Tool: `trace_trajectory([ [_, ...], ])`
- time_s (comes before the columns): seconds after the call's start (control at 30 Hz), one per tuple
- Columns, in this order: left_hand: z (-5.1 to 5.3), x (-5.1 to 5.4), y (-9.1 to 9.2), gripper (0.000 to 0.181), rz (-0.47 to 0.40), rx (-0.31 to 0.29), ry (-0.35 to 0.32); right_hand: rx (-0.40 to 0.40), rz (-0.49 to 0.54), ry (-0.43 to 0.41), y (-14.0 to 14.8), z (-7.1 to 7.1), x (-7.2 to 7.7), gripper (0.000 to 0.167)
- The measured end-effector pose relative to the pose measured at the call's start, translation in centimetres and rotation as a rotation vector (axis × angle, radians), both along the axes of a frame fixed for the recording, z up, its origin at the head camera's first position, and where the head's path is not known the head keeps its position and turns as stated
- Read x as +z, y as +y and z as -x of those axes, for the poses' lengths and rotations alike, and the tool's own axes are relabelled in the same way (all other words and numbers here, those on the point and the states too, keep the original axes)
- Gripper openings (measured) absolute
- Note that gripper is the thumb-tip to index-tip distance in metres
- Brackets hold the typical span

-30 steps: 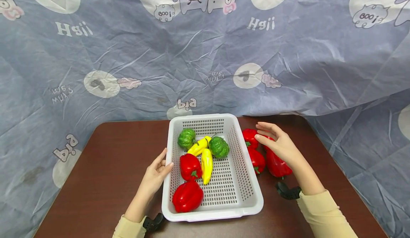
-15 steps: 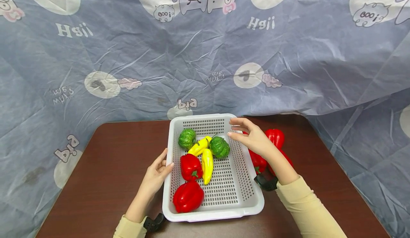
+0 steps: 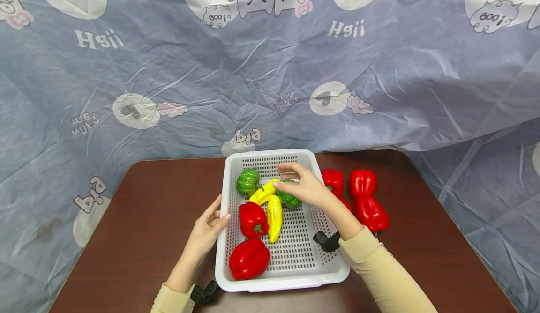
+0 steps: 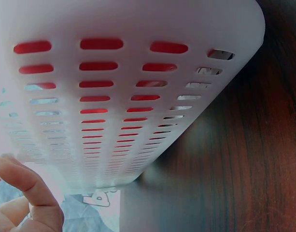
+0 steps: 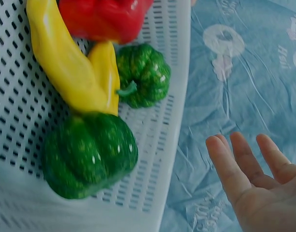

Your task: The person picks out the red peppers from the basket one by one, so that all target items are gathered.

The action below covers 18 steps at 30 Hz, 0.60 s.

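1. Moved leftward since the earlier frame, the right hand (image 3: 307, 186) hangs above the basket (image 3: 291, 282) on the table (image 3: 160, 210), fingers loosely curved, holding nothing.
2. Left hand (image 3: 204, 231) grips the basket's left rim.
3. Red peppers (image 3: 250, 258) and yellow peppers (image 3: 274, 217) lie inside.
4. Cloth (image 3: 236, 69) behind reads "BOO" and "Hgii".

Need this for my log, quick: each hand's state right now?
Left hand: holding the white rectangular plastic basket by its rim.
Right hand: open, holding nothing.

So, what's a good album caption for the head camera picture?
Left hand holding a white basket, empty right hand above the vegetables inside, more red peppers on the table.
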<state>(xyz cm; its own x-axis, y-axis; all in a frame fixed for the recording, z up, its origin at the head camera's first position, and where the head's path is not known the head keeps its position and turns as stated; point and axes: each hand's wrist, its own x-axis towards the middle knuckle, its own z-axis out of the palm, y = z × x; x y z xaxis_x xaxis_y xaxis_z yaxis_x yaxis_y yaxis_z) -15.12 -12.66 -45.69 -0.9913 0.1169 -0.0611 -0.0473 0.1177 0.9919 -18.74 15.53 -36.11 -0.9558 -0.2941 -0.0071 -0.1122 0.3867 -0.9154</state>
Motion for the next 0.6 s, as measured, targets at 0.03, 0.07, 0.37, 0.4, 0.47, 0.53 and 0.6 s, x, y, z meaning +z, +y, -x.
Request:
trace_trajectory([
  [0.03,0.0,0.0,0.0,0.066,-0.002,-0.001,-0.001,0.007,0.001,-0.005,-0.3,0.1,-0.2,0.061],
  [0.07,0.0,0.0,0.0,0.066,-0.003,-0.001,0.0,0.014,-0.003,-0.003,-0.6,0.2,-0.3,0.061],
  [0.37,-0.1,0.1,0.1,0.067,-0.01,-0.003,-0.003,0.037,-0.067,-0.033,-2.9,0.3,-1.6,0.061],
  [0.4,-0.1,0.1,0.0,0.066,-0.01,-0.003,-0.003,0.033,-0.085,-0.038,-3.1,0.3,-1.7,0.061],
  [0.47,-0.1,0.1,0.0,0.066,-0.009,-0.003,-0.004,0.028,-0.13,-0.045,-3.6,0.3,-1.9,0.063],
  [0.53,-0.1,0.1,0.0,0.066,-0.007,-0.003,-0.005,0.03,-0.17,-0.047,-4.0,0.4,-2.1,0.064],
  [0.6,-0.1,0.1,0.0,0.066,-0.006,-0.003,-0.007,0.036,-0.215,-0.047,-4.5,0.5,-2.5,0.065],
])
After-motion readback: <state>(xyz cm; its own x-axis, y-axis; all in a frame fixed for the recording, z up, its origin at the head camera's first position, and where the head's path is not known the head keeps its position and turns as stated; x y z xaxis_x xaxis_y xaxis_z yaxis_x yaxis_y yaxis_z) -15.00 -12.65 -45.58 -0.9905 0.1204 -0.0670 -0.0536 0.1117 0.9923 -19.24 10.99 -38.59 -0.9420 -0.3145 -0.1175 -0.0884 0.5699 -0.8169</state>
